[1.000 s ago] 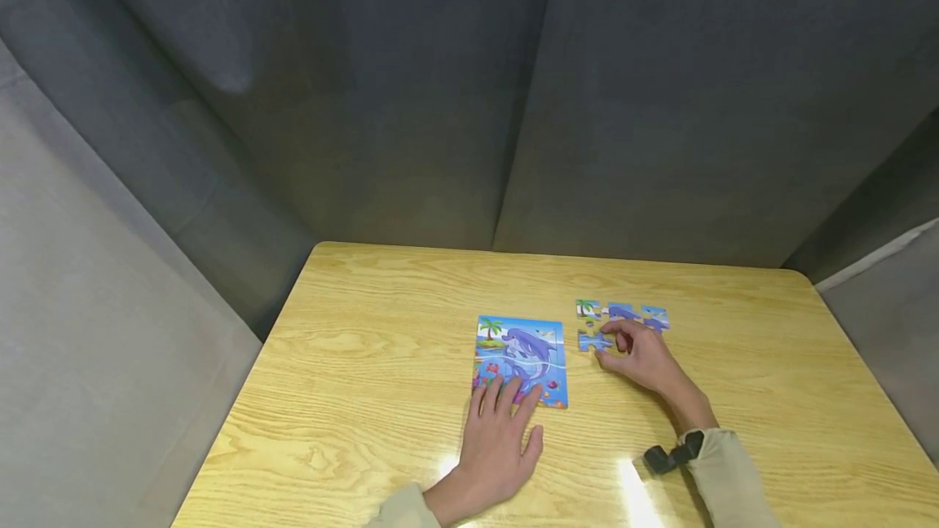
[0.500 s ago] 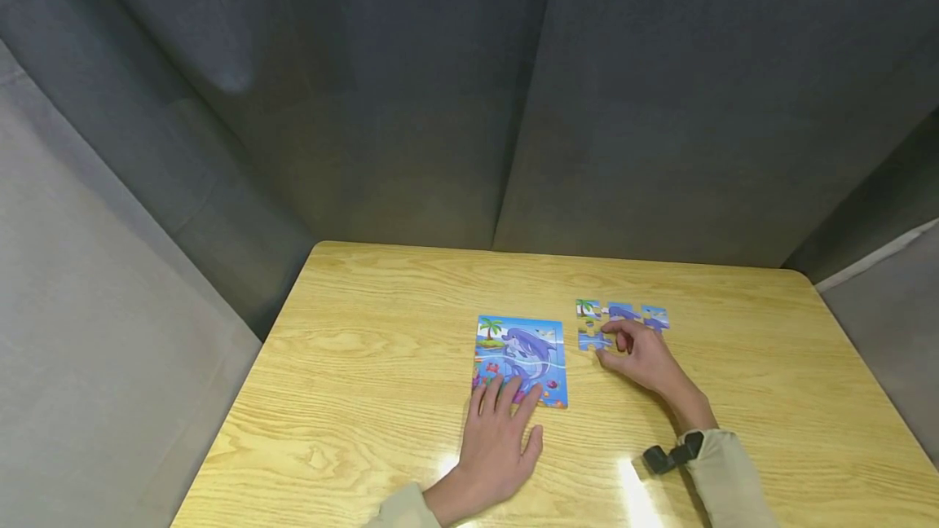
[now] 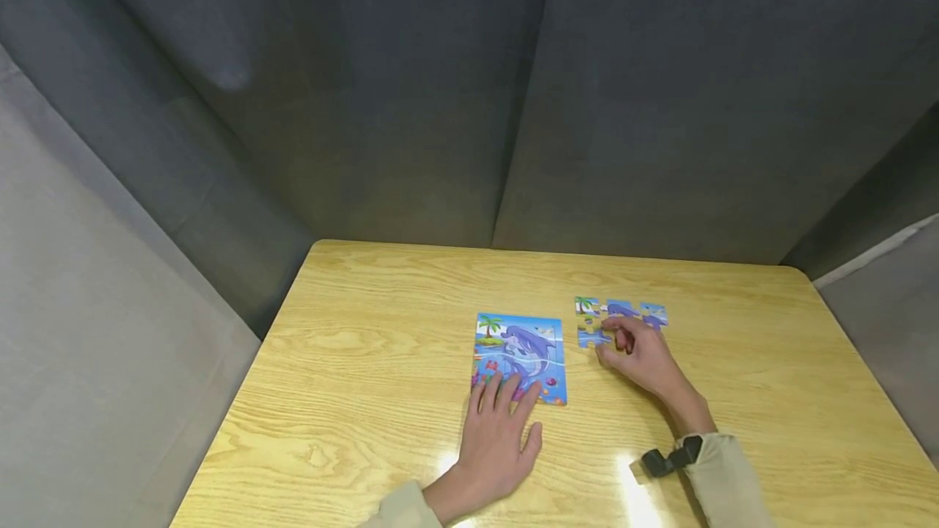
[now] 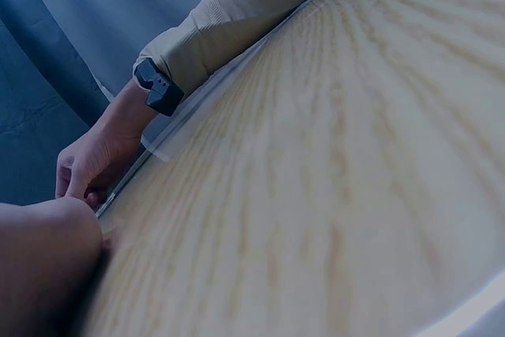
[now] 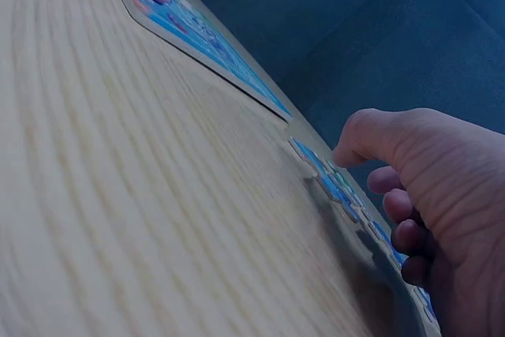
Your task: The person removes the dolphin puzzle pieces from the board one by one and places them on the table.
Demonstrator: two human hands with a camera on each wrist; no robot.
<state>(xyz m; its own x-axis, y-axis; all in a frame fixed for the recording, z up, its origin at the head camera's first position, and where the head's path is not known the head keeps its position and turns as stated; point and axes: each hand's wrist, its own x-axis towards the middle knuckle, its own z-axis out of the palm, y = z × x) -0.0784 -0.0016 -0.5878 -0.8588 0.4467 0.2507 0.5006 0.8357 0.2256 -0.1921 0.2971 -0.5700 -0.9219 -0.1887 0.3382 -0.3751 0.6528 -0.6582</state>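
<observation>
My left hand (image 3: 493,440) lies flat with spread fingers on the lower edge of a dolphin picture puzzle board (image 3: 490,349), which has a palm tree in its upper left corner. To the right of the board, my right hand (image 3: 645,355) holds a blue puzzle piece (image 3: 589,337) between thumb and index finger, its other fingers curled in. In the right wrist view the thumb (image 5: 367,136) overlaps the row of pieces. Part of the held piece is hidden by the fingers. Behind it lie a palm-tree piece (image 3: 586,305) and a dolphin piece (image 3: 622,309).
Another dolphin piece (image 3: 654,314) lies at the right end of the back row, partly behind my right hand. The wooden table (image 3: 367,332) stretches out on both sides. Dark grey cloth (image 3: 411,104) hangs behind its far edge. A black wrist device (image 3: 671,458) sits on the right sleeve.
Both hands, the board and the pieces keep almost the same positions. The whole head view has shifted up very slightly.
</observation>
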